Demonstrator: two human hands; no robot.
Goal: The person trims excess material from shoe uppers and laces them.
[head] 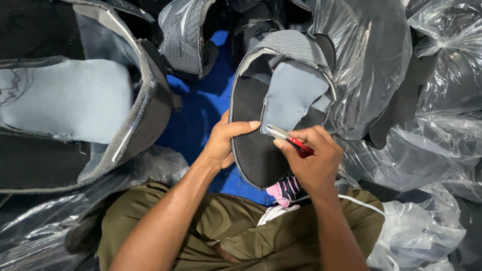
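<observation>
Olive-trousered lap (241, 236) at bottom centre, a pink-and-dark cloth (283, 191) on it. Just above, both hands close together on one shoe upper (261, 125) at frame centre: left hand (223, 143) clamped on its black edge, thumb over the rim; right hand (314, 158) closed around red-handled snips (291, 139), blades touching the grey lining flap. Blue sheet (201, 120) beneath. Further up and to the sides: bigger grey-black uppers (75, 105) at left, clear plastic bags (432, 135) at right.
</observation>
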